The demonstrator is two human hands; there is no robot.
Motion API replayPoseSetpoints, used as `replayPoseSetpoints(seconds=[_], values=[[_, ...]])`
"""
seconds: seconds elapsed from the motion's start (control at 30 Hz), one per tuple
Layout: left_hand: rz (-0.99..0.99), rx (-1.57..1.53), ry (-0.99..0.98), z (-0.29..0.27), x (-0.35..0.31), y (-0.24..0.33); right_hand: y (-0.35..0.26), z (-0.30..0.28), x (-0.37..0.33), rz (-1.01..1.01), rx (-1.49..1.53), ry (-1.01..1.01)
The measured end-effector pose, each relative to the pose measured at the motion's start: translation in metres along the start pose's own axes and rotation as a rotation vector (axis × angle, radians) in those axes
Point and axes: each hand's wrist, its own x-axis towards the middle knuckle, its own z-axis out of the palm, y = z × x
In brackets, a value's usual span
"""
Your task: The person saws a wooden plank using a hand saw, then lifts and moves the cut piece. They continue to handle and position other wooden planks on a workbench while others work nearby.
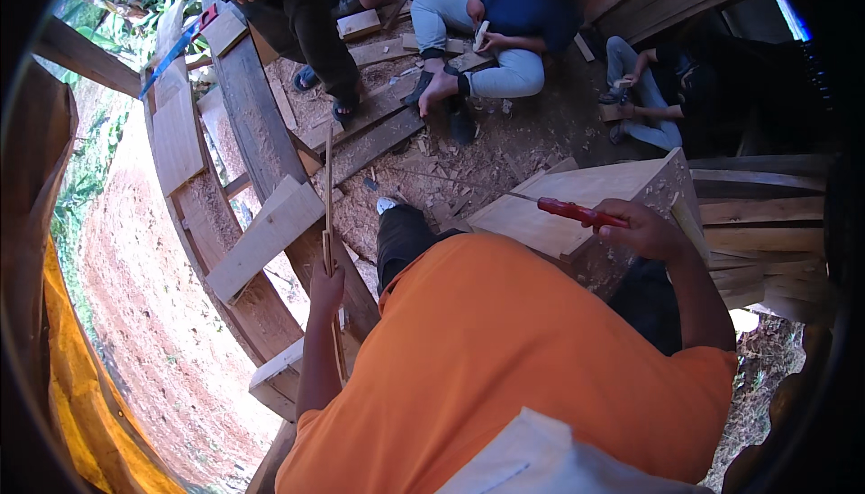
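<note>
My left hand (326, 285) is closed around thin wooden strips (329, 197), which stand roughly upright beside the plank frame. On the right, my right hand (638, 229) grips the red handle of a tool (569, 209). A long thin shaft or blade reaches left from that handle; its exact kind is hard to make out. Below the tool lies a broad pale board (550, 210), next to my right knee. Nearest to my left hand is a short pale plank (268, 240) laid across the frame.
A blue-bladed saw with a red handle (180, 48) rests on the curved-looking plank frame (248, 116) at left. Wood shavings and offcuts (441, 170) litter the ground. Several people sit or stand ahead, one in a blue shirt (527, 8). Stacked timber (766, 224) lies at right.
</note>
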Motion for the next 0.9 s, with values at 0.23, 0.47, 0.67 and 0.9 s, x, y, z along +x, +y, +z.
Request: replayPoseSetpoints(seconds=[0.23, 0.47, 0.67, 0.9], values=[[0.001, -0.176, -0.160, -0.038, 0.035, 0.073, -0.052, -0.024, 0.079, -0.013, -0.032, -0.165], [0.119, -0.603, -0.211, -0.087, 0.007, 0.130, -0.122, -0.053, 0.167, -0.121, -0.158, -0.356], [0.311, -0.673, -0.146, -0.120, -0.015, 0.160, -0.166, -0.032, 0.242, -0.492, -0.344, -0.460], [0.020, -0.936, 0.299, -0.117, -0.055, 0.125, -0.263, 0.091, 0.322, -0.952, -0.558, -0.714]])
